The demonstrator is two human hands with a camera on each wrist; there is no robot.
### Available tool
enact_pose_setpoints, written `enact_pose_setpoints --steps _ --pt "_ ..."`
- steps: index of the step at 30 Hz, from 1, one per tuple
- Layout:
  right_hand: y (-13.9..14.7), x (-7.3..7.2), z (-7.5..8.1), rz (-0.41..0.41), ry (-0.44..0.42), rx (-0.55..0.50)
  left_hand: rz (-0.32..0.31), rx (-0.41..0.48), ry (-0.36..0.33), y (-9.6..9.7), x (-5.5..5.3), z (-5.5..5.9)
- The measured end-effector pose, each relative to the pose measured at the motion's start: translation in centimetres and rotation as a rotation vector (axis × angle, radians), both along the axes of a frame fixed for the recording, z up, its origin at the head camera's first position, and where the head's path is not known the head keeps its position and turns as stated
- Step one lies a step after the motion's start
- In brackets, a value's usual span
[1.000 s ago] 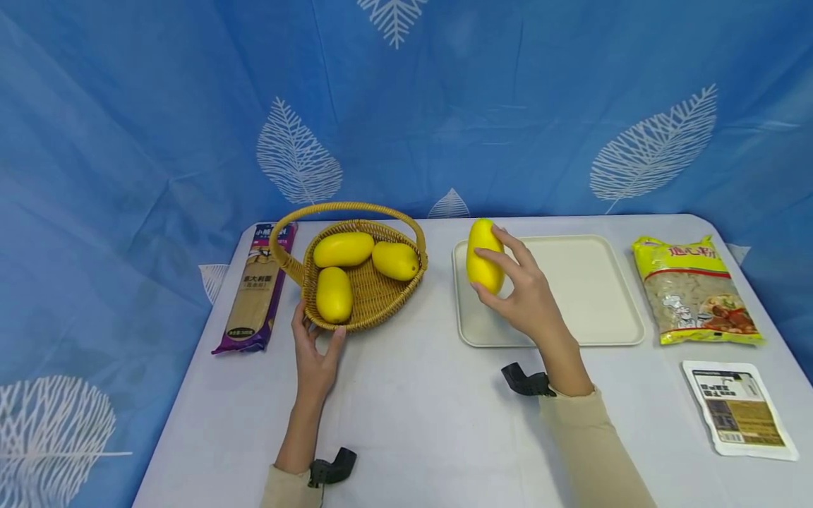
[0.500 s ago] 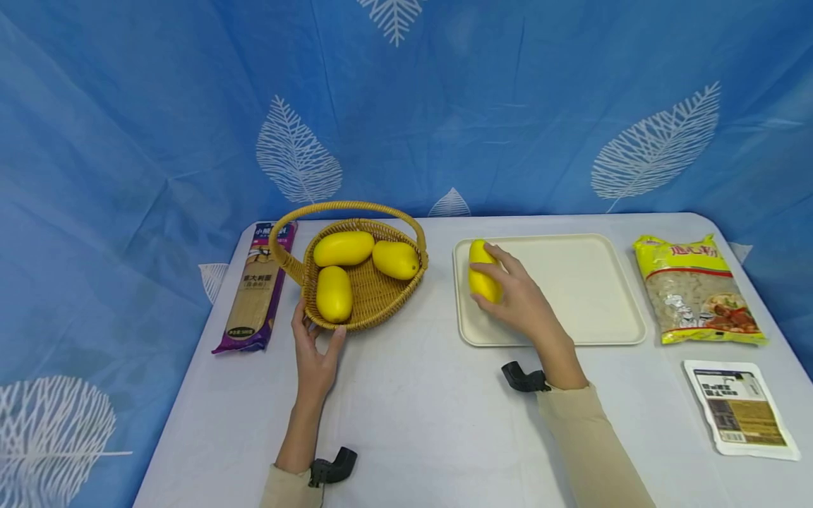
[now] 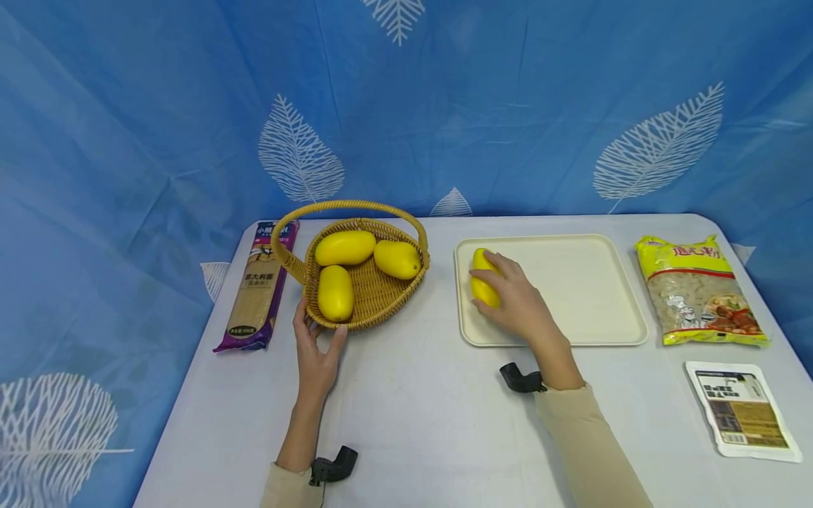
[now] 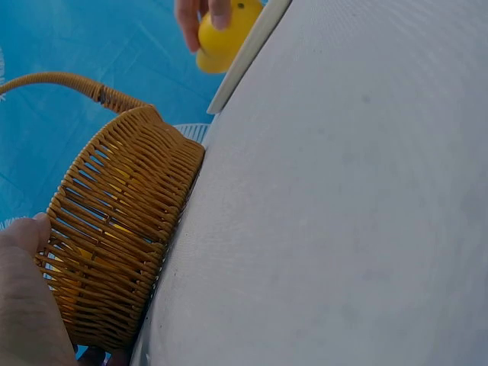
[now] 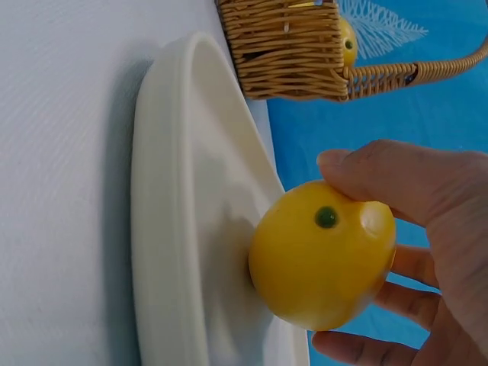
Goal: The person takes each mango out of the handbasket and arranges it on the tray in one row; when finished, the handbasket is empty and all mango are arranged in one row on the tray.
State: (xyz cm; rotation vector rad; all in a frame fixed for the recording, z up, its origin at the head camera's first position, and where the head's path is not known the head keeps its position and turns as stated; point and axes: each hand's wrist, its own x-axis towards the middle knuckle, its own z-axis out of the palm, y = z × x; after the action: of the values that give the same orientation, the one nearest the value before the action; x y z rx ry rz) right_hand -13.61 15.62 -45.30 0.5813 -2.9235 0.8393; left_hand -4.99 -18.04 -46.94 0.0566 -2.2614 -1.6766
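Observation:
A wicker basket (image 3: 375, 307) with an arched handle stands at the left of the table and contains three yellow mangoes, among them the near mango (image 3: 335, 293). My left hand (image 3: 315, 363) holds the basket's near rim, thumb on the near side, other fingers partly hidden. My right hand (image 3: 521, 300) grips another mango (image 5: 320, 259) between thumb and fingers, over the left part of a cream tray (image 3: 571, 282). In the right wrist view this mango is close above the tray's surface or on it; I cannot tell which.
A purple packet of spaghetti (image 3: 259, 286) lies left of the basket. Right of the tray are a yellow bag of pasta (image 3: 701, 293) and a flat white pouch (image 3: 743, 410). A blue curtain (image 3: 508, 106) hangs behind the table.
My right hand has lowered the mango toward the left part of the tray, and the mango has tilted from more upright to flatter. The left hand and basket have stayed in place.

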Motion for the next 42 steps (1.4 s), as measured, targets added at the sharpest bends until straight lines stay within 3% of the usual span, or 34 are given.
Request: enact_pose_setpoints --steps 13,42 --pt "0.00 -0.04 -0.40 0.030 0.076 -0.010 -0.002 -0.001 0.008 0.01 0.06 -0.01" --pt "-0.24 0.14 -0.22 0.042 0.059 0.013 -0.006 -0.006 0.018 0.08 0.17 -0.26"
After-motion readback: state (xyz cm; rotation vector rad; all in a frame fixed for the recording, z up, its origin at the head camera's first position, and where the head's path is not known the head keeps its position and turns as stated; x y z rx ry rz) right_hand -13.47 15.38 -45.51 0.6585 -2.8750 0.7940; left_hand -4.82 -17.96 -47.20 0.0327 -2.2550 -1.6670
